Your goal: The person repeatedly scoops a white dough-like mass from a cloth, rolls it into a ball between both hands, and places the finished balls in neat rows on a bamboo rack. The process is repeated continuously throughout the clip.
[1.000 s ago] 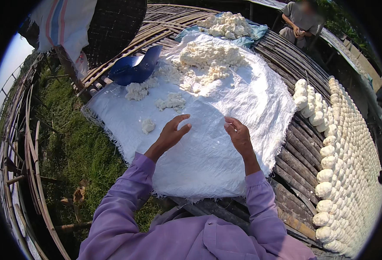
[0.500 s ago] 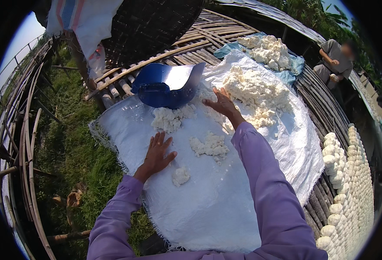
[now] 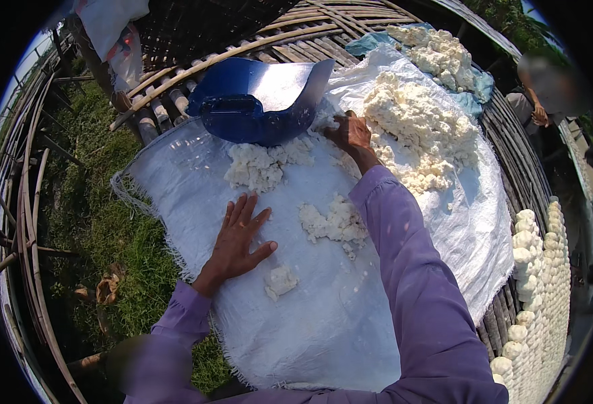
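Note:
My left hand (image 3: 241, 236) lies flat with spread fingers on a white woven sheet (image 3: 296, 323), holding nothing. A small lump of white crumbly dough (image 3: 281, 281) sits beside its thumb. My right hand (image 3: 351, 138) has its fingers curled down on some white crumbly dough (image 3: 326, 116), between the blue scoop and the big heap; the fingertips are partly hidden. The large heap of crumbly dough (image 3: 424, 128) rises to its right. Two smaller clumps lie on the sheet: one (image 3: 259, 165) below the scoop, another (image 3: 337, 221) between my arms.
A blue plastic scoop (image 3: 232, 106) stands at the sheet's far edge. Behind are a slatted bamboo platform (image 3: 296, 39), a dark woven basket (image 3: 202, 27) and more dough (image 3: 441, 57) on a blue sheet. Rows of white balls (image 3: 535, 296) line the right. A person (image 3: 542, 94) is at far right.
My right hand has curled its spread fingers down onto the crumbly dough. My left hand stays flat on the sheet. The view has shifted slightly.

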`<state>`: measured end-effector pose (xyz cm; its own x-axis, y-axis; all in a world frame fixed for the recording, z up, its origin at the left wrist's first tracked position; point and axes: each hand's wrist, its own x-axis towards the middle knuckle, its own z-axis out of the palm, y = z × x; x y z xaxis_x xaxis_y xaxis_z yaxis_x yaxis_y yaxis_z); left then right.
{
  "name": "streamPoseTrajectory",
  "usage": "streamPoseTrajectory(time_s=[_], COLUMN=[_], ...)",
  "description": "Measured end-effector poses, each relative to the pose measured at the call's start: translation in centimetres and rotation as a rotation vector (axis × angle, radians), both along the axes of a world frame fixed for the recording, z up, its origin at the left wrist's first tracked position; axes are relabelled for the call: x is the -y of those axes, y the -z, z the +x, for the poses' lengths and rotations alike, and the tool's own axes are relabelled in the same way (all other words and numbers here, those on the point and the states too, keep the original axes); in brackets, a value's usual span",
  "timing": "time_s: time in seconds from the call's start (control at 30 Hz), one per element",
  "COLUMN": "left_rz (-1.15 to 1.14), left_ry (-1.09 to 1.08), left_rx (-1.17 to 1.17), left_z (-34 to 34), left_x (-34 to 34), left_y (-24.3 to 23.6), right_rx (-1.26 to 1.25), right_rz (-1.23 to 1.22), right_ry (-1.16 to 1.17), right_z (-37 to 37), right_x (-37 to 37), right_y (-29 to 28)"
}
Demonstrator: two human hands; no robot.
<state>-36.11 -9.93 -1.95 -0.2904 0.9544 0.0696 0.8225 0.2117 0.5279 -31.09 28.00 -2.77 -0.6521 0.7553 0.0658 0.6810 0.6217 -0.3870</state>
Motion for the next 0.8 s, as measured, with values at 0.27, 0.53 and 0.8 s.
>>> streamPoseTrajectory(time_s=[0.27, 0.53, 0.8], left_rz=[0.03, 0.034, 0.149], left_ry=[-0.03, -0.027, -0.061], left_rx=[0.045, 0.042, 0.255], left_z=[-0.2, 0.0, -0.2], left_x=[0.0, -0.2, -0.3], left_y=[0.8, 0.6, -0.4], right_rx=[-0.154, 0.209, -0.371], right_rz=[0.075, 0.076, -0.275], right_ry=[-0.024, -0.175, 0.268], right_z=[12.5, 12.2, 12.4], right_x=[2.6, 5.6, -0.9], right_y=[-0.4, -2.9, 0.2])
